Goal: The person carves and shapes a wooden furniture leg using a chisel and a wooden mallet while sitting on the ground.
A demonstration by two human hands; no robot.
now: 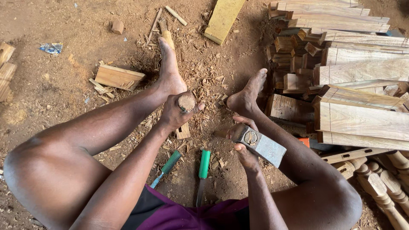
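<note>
I sit on the dirt floor with both legs spread. My left hand (177, 111) is closed around the wooden handle of a chisel (186, 102), held upright, its round butt end facing me. A small wood piece (183, 131) shows just below that hand. My right hand (243, 142) grips a hammer close to its grey metal head (262, 145), a short way right of the chisel. Two green-handled chisels (204, 164) lie on the ground between my thighs, the other green-handled chisel (169, 164) to its left.
A pile of sawn wooden boards and blocks (349, 72) fills the right side. Turned wooden legs (383, 183) lie at lower right. A flat wood block (118, 76), a yellowish plank (223, 17) and wood chips (204, 72) lie on the dirt ahead.
</note>
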